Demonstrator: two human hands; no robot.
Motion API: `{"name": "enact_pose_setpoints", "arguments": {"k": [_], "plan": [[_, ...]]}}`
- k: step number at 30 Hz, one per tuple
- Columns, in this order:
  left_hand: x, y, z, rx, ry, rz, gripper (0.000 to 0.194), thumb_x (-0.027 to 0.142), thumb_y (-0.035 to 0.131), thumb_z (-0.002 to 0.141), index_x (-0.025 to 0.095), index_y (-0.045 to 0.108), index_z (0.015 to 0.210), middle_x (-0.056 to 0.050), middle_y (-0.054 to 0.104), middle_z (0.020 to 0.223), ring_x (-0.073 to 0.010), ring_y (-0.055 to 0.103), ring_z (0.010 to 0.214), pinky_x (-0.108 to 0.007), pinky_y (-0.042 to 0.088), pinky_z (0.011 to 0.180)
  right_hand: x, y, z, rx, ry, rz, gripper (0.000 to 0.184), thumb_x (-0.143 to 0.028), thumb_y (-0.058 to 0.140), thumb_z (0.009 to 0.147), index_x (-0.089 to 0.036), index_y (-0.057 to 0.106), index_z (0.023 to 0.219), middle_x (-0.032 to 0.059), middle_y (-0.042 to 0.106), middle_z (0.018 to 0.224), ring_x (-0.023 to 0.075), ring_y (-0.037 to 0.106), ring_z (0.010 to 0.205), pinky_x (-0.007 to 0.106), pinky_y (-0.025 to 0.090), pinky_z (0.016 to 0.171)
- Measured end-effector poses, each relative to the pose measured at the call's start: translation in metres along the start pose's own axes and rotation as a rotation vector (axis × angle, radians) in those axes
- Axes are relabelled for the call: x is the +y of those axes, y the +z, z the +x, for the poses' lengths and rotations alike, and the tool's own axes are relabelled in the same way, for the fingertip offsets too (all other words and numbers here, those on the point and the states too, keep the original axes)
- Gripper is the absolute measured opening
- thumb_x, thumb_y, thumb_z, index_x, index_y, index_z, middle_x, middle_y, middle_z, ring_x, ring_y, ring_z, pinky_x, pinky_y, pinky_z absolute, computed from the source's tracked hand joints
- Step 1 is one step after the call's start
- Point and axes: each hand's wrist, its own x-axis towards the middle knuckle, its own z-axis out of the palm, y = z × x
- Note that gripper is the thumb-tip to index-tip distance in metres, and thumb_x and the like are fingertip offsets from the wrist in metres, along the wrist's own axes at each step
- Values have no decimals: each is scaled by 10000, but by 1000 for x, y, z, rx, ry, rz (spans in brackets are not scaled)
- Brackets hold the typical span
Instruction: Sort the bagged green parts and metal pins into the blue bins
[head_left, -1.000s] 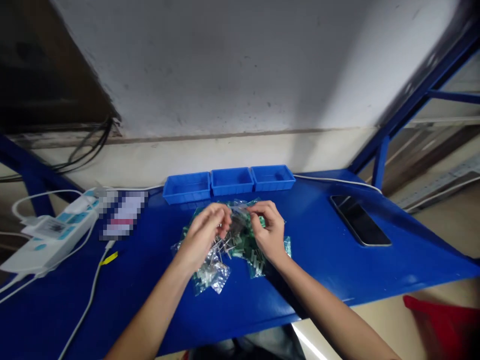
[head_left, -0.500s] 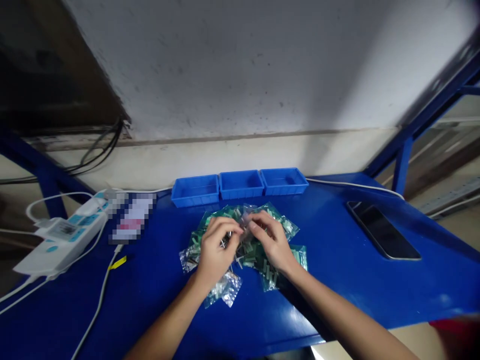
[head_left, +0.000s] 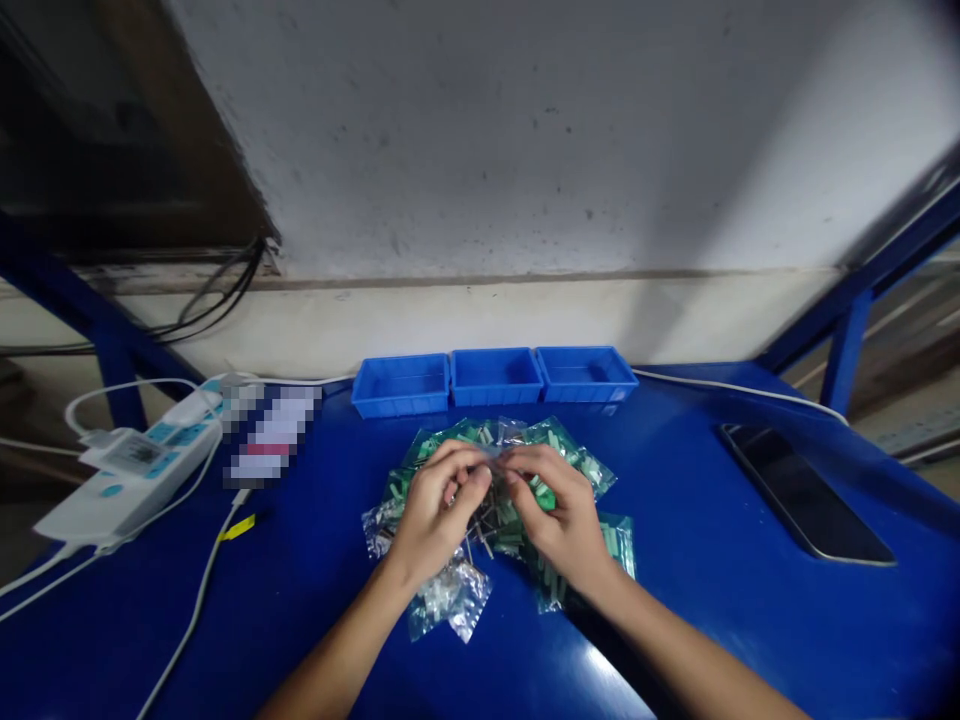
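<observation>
Clear plastic bag (head_left: 491,462) sits pinched between left hand (head_left: 431,505) and right hand (head_left: 559,505), above a heap of similar bags (head_left: 450,598) on the desk (head_left: 675,560). Beyond stand three blue bins (head_left: 495,377).

Bags of parts (head_left: 577,462) lie mid-table (head_left: 712,590), w/ both hands over them: left hand (head_left: 431,510) at 9, right hand (head_left: 562,510) at 3. Three bins (head_left: 495,377) in a row at 12, behind the bags. Power strip (head_left: 124,475) far out at 9, phone (head_left: 806,495) at 3.
</observation>
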Motion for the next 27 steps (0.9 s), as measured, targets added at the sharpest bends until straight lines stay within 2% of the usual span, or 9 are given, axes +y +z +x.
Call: {"name": "enact_pose_setpoints", "arguments": {"k": [3, 5, 7, 10, 13, 15, 20, 23, 27], "plan": [[-3, 3, 2, 42, -149, -101, 278, 376, 430, 922, 180, 623, 878, 1, 523, 678, -121, 497, 603, -236, 400, 546, -1, 0, -3, -43, -102, -86, 252, -98, 494, 833, -239, 653, 969, 63, 594, 1040, 200, 555, 988, 368, 469, 821], [-6, 6, 1, 85, -148, -67, 239, 350, 459, 915, 180, 623, 878, 19, 508, 621, -109, 476, 548, -225, 387, 512, -2, 1, -3, -73, -87, -130, 274, -103, 478, 831, -237, 658, 990, 79, 555, 1122, 218, 519, 1063, 389, 458, 850], [-6, 9, -1, 148, -32, 38, 172, 284, 493, 902, 183, 633, 905, -3, 576, 718, -114, 527, 607, -229, 422, 549, -3, -1, -2, -95, -7, -170, 241, -142, 482, 841, -225, 664, 976, 88, 537, 1152, 236, 497, 1099, 417, 434, 889], [-6, 12, -5, 198, 225, 231, 165, 164, 523, 874, 199, 639, 987, -46, 622, 937, -153, 594, 841, -268, 486, 732, -5, -7, 4, -116, 161, -177, 174, -273, 515, 867, -200, 673, 878, 91, 556, 1096, 246, 514, 1057, 431, 407, 910], [-7, 16, -10, 175, 395, 408, 231, 95, 532, 844, 211, 638, 1013, -58, 619, 995, -177, 583, 917, -305, 498, 793, -6, -13, 9, -170, 288, -35, 292, -376, 470, 902, -184, 662, 795, 67, 583, 910, 204, 561, 886, 359, 449, 800], [-6, 18, -12, 134, 409, 474, 262, 80, 518, 840, 220, 635, 1029, -66, 610, 1026, -186, 574, 925, -304, 511, 749, -5, -14, 10, -205, 360, 68, 302, -389, 450, 913, -188, 664, 845, 42, 588, 805, 176, 565, 766, 317, 460, 708], [0, 19, -14, 40, 279, 335, 295, 217, 571, 833, 205, 597, 1126, -96, 567, 1090, -225, 540, 1024, -362, 500, 830, 2, -12, 6, -121, 417, 133, 245, -336, 473, 904, -219, 650, 1027, 52, 643, 928, 192, 596, 851, 324, 478, 745], [4, 16, -13, 35, 122, 147, 230, 296, 498, 886, 214, 614, 1068, -79, 590, 1027, -198, 571, 940, -332, 497, 774, 5, -12, 3, -55, 228, -10, 256, -237, 454, 902, -247, 643, 1075, 47, 598, 878, 177, 576, 791, 316, 476, 686], [-1, 14, -7, 65, -178, -191, 248, 363, 432, 923, 197, 616, 916, -25, 601, 766, -135, 572, 691, -254, 465, 609, 9, -9, -3, -93, -96, -159, 396, -78, 439, 858, -256, 598, 1173, 54, 507, 876, 166, 535, 773, 302, 465, 636]]}}
